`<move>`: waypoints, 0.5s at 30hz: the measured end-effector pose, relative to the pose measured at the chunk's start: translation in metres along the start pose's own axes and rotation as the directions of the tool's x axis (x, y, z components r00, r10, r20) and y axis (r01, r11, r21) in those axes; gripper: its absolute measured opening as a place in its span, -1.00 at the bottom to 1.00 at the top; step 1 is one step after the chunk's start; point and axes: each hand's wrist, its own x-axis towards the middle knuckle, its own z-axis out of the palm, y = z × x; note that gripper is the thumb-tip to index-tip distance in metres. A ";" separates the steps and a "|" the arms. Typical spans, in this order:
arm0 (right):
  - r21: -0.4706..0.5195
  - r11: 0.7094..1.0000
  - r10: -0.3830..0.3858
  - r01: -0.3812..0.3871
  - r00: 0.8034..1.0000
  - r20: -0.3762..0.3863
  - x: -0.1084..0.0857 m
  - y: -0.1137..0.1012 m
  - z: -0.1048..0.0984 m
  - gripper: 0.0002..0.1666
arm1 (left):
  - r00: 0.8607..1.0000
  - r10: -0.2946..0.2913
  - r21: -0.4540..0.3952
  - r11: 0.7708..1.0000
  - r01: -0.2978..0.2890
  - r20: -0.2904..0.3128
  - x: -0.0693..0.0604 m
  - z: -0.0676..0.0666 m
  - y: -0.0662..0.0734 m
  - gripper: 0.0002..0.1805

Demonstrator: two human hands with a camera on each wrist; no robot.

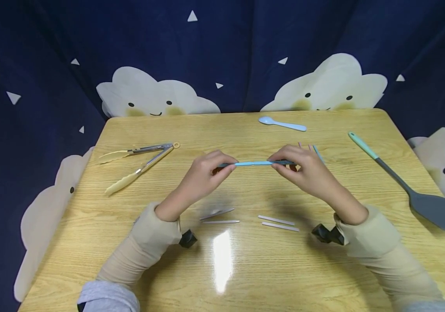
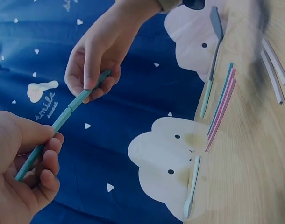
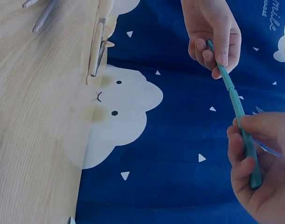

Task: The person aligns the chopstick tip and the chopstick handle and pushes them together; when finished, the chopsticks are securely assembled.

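My left hand (image 1: 207,173) and right hand (image 1: 304,171) each pinch one end of a thin blue stick (image 1: 253,163), held level above the table. Near its middle, a small step or joint shows in the left wrist view, where the blue stick (image 2: 63,119) looks like two lengths end to end. Thumb and fingertips of both hands close round it in the right wrist view, the right hand (image 3: 268,158) nearer. Behind the right hand lie another blue stick (image 2: 220,98) and pink sticks (image 2: 223,107). Two pairs of pale sticks (image 1: 276,220) (image 1: 220,222) lie in front of the hands.
Tongs (image 1: 140,169) with yellow tips lie spread at the left. A pale blue spoon (image 1: 285,124) is near the back edge. At the right lies a dark spatula (image 1: 406,186) with a mint handle, its blade at the table's edge. A navy curtain (image 1: 242,43) hangs behind.
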 end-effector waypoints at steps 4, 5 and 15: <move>0.003 1.000 0.018 -0.018 1.000 0.001 -0.001 -0.001 0.000 -0.86 | 1.000 0.001 -0.008 1.000 -0.001 -0.017 0.000 0.002 0.000 -0.90; 0.001 1.000 0.022 -0.022 1.000 -0.002 -0.001 -0.001 0.001 -0.85 | 1.000 0.002 -0.009 1.000 -0.002 -0.020 0.000 0.003 0.000 -0.90; -0.002 1.000 0.022 -0.022 0.999 -0.042 -0.002 -0.003 0.002 -0.79 | 1.000 0.010 0.005 1.000 -0.010 -0.020 0.002 0.003 0.002 -0.89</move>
